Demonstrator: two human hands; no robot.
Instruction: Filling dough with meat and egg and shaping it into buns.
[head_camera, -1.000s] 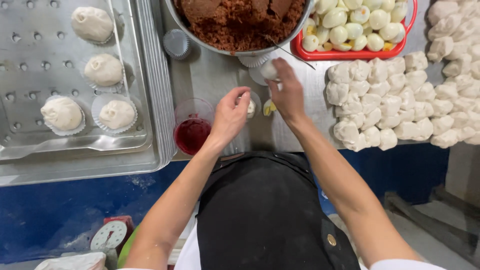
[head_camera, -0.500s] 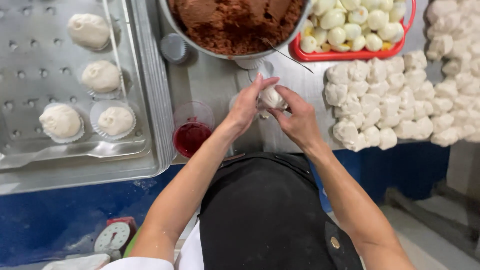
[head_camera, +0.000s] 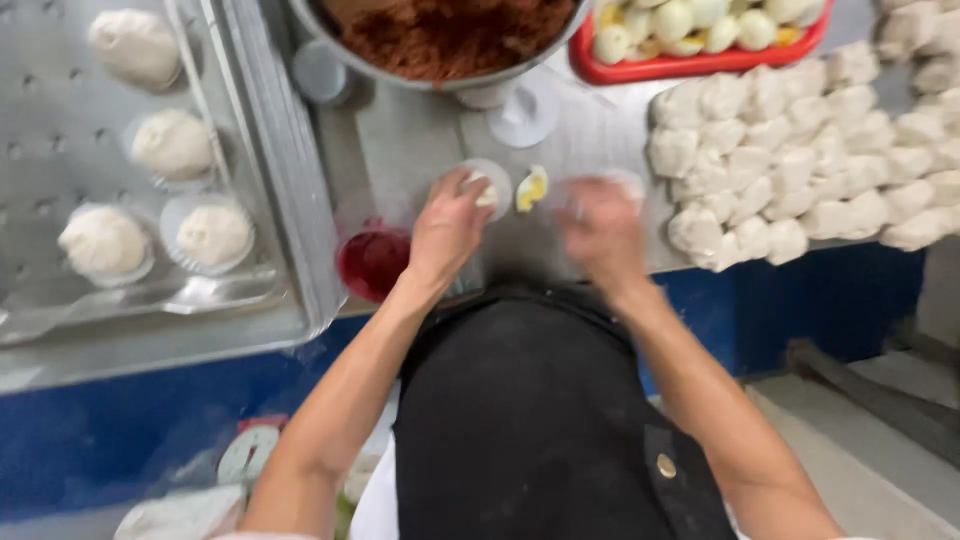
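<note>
My left hand pinches a flat dough round on the steel counter, beside an egg wedge. My right hand is blurred; I cannot tell its grip. Dough pieces lie to its right.

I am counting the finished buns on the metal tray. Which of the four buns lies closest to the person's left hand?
The bun at the tray's lower right, in a paper liner. It sits nearest the left hand; the other three lie farther left or farther up the perforated tray.
</note>
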